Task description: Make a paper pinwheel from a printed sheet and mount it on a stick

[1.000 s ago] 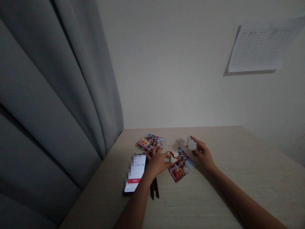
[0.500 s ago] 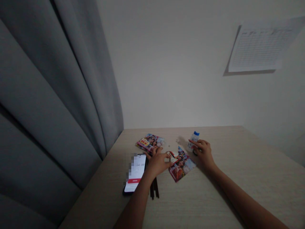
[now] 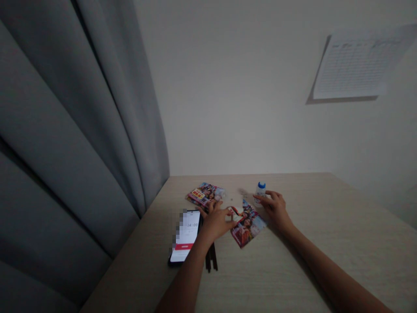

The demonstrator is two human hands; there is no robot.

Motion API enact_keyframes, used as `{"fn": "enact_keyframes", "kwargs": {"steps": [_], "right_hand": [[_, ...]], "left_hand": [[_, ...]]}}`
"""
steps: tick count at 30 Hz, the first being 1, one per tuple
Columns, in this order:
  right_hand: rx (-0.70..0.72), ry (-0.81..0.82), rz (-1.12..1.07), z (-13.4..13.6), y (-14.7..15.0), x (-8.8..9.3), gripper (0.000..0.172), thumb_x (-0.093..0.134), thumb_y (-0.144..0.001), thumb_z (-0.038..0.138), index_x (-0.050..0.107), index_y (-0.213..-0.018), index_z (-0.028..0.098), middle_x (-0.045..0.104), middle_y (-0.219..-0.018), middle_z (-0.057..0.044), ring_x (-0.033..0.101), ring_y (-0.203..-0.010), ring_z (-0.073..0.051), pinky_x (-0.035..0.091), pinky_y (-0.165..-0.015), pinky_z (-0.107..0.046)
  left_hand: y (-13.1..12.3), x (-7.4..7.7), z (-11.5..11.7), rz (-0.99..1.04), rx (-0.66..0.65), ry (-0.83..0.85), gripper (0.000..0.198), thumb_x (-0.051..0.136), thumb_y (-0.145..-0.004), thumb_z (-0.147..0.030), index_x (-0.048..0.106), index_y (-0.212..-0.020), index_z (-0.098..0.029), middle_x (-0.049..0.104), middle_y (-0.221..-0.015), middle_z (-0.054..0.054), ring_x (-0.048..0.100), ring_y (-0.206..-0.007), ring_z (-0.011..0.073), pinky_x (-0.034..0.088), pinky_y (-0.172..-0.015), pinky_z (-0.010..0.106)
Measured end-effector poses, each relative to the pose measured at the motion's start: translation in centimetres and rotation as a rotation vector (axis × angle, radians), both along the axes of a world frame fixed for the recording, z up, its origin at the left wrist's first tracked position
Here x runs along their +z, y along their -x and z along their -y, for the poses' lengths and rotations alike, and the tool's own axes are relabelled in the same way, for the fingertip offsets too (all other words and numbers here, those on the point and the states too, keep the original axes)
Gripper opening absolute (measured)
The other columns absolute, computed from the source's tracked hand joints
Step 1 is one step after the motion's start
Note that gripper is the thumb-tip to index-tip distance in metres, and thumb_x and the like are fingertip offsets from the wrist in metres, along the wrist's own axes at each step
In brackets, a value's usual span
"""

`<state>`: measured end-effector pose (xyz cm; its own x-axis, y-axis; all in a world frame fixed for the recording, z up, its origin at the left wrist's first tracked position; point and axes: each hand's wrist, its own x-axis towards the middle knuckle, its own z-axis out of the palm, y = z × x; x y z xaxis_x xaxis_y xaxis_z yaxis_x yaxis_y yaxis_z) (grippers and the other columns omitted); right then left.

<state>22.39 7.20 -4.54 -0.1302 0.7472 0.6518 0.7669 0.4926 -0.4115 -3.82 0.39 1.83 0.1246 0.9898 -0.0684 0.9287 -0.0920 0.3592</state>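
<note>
My left hand (image 3: 216,224) lies on the table with its fingertips pinched on a small red-and-white scrap at the left edge of a colourful printed sheet (image 3: 250,228). To the right of that sheet is my right hand (image 3: 276,211), its thumb and fingers curled round the base of a small white bottle with a blue cap (image 3: 260,188). The bottle stands upright on the table just beyond the sheet's far corner.
A second colourful printed piece (image 3: 205,193) lies behind my left hand. A lit phone (image 3: 186,237) and two dark sticks (image 3: 211,258) lie beside my left wrist. The light wooden table (image 3: 293,269) meets a grey curtain (image 3: 81,130) on the left. A printed sheet (image 3: 355,65) hangs on the wall.
My right hand turned the bottle from lying on its side in my fingers to upright, cap up, and set it on the table slightly to the left. My left hand stayed put.
</note>
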Motion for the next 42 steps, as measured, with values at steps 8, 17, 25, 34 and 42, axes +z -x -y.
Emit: {"fn": "enact_keyframes", "kwargs": {"steps": [8,17,25,34,42], "right_hand": [[0.056,0.036,-0.058,0.6,0.1,0.1,0.032,0.048,-0.096,0.030,0.076,-0.111,0.036,0.055,-0.122,-0.012,0.047,-0.119,-0.032,0.045,-0.099,-0.054],[0.065,-0.028,-0.133,2.5,0.4,2.3,0.029,0.055,-0.093,0.040,0.075,-0.108,0.026,0.052,-0.110,-0.011,0.055,-0.106,-0.027,0.049,-0.094,-0.044],[0.382,0.145,0.253,4.1,1.5,4.2,0.023,0.063,-0.087,0.033,0.077,-0.105,0.031,0.073,-0.096,-0.006,0.063,-0.094,-0.024,0.044,-0.089,-0.039],[0.551,0.270,0.334,4.8,2.3,4.5,0.023,0.072,-0.080,0.033,0.077,-0.102,0.031,0.073,-0.109,-0.004,0.065,-0.103,-0.026,0.042,-0.095,-0.040],[0.513,0.237,0.371,4.9,2.6,4.6,0.021,0.076,-0.074,0.031,0.078,-0.095,0.031,0.074,-0.104,-0.003,0.066,-0.100,-0.026,0.041,-0.097,-0.041]], "left_hand": [[-0.2,0.0,0.1,-0.019,0.018,-0.018,0.036,0.069,-0.079,-0.056,0.073,-0.110,-0.038,0.039,-0.156,0.004,0.014,-0.149,0.0388,-0.003,-0.109,0.078],[-0.5,-0.2,0.3,-0.030,0.007,-0.070,0.037,0.067,-0.080,-0.056,0.072,-0.111,-0.036,0.038,-0.155,0.007,0.015,-0.148,0.0415,-0.002,-0.107,0.080],[-0.6,0.1,0.4,-0.097,0.034,-0.084,0.038,0.065,-0.083,-0.055,0.070,-0.114,-0.033,0.031,-0.160,0.008,0.013,-0.149,0.0399,-0.002,-0.109,0.078],[-0.6,-0.7,0.2,-0.076,0.046,-0.110,0.037,0.065,-0.083,-0.056,0.071,-0.111,-0.033,0.033,-0.159,0.006,0.013,-0.149,0.0410,-0.004,-0.109,0.078],[-0.7,-0.5,0.2,-0.046,0.054,-0.112,0.037,0.068,-0.081,-0.056,0.072,-0.109,-0.033,0.034,-0.159,0.007,0.015,-0.148,0.0395,-0.005,-0.108,0.079]]}}
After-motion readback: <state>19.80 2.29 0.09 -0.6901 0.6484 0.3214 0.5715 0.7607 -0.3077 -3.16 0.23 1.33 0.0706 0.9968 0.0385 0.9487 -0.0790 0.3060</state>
